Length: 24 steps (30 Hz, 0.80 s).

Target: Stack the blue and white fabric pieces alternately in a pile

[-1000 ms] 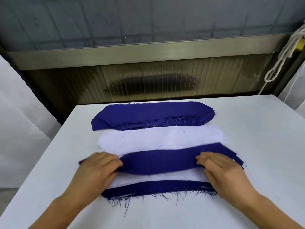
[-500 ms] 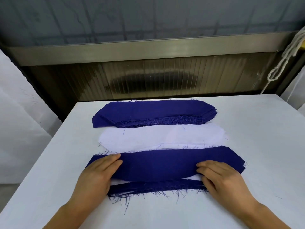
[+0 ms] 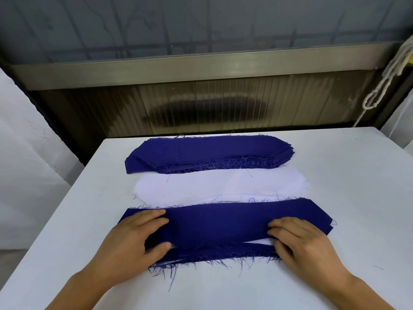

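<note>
A blue fabric piece (image 3: pixel 219 222) lies flat on top of the near pile (image 3: pixel 223 253), whose frayed blue edge and a sliver of white show below it. My left hand (image 3: pixel 134 240) rests on the piece's left end with fingers flat and thumb on the cloth. My right hand (image 3: pixel 299 240) presses its right end with straight fingers. Behind the pile lies a stack of white pieces (image 3: pixel 221 186), and farther back a stack of blue pieces (image 3: pixel 207 153).
All the fabric sits on a white table (image 3: pixel 357 198). A dark ribbed panel and a metal rail stand behind the table's far edge. A white rope (image 3: pixel 384 79) hangs at the upper right. White sheeting hangs to the left.
The blue piece was narrow and bunched between my hands; it has been spread wide and flat over the white layer of the near pile. Both hands stayed at its ends.
</note>
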Each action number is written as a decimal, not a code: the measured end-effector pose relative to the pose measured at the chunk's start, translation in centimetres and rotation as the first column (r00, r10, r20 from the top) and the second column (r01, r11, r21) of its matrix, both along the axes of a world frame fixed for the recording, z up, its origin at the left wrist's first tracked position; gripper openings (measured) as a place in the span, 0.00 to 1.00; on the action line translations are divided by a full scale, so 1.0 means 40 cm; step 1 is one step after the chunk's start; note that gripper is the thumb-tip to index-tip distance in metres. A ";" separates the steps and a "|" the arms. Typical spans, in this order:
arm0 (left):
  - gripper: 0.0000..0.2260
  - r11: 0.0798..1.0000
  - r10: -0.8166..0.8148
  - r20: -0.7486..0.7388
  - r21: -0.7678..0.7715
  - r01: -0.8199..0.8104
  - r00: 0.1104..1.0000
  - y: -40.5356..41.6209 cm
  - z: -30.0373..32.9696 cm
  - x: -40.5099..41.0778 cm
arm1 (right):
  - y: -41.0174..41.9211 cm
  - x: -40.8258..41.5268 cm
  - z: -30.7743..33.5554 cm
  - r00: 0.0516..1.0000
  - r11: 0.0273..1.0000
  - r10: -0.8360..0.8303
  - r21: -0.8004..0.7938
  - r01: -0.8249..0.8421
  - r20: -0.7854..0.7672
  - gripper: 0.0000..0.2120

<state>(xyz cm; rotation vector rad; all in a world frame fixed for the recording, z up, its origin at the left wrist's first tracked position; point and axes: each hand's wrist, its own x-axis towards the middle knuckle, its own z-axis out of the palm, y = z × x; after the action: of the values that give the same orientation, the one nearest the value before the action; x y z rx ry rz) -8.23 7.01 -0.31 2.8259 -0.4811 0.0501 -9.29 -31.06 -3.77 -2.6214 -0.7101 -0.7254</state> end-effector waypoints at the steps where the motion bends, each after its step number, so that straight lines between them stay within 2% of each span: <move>1: 0.29 1.000 -0.014 -0.009 -0.008 0.014 1.000 -0.013 0.007 0.003 | 0.001 0.001 0.001 1.000 1.000 0.005 0.002 -0.005 0.003 0.11; 3: 0.32 0.997 -0.056 -0.023 -0.046 0.055 0.998 -0.038 0.010 0.009 | 0.004 0.005 0.005 1.000 1.000 0.018 0.003 -0.018 0.008 0.10; 7: 0.29 0.986 -0.115 -0.010 -0.120 0.113 0.993 -0.095 -0.003 0.035 | 0.006 0.010 0.018 0.999 0.999 0.040 -0.005 -0.040 -0.011 0.10; 13: 0.17 0.974 -0.222 0.054 -0.040 0.225 0.973 -0.171 -0.012 0.088 | 0.058 0.054 0.069 0.994 0.996 0.086 0.006 -0.085 -0.074 0.13; 18: 0.16 0.951 -0.303 0.036 0.074 0.300 0.952 -0.180 -0.015 0.109 | 0.110 0.115 0.060 0.935 0.994 -0.101 -0.080 0.078 -0.341 0.09; 21: 0.12 0.961 -0.268 0.099 0.099 0.258 0.958 -0.145 -0.020 0.086 | 0.093 0.105 0.036 0.925 0.981 -0.187 -0.108 0.160 -0.332 0.08; 24: 0.13 0.985 -0.174 0.148 0.025 0.172 0.974 -0.074 -0.043 0.072 | 0.058 0.087 0.026 0.929 0.968 -0.252 -0.062 0.244 -0.271 0.09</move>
<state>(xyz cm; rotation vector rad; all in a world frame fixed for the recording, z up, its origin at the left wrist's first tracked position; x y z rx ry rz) -5.36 4.04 -2.02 2.7916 -0.7617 0.2272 -5.82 -28.74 -2.75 -2.7910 -0.3130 -0.3985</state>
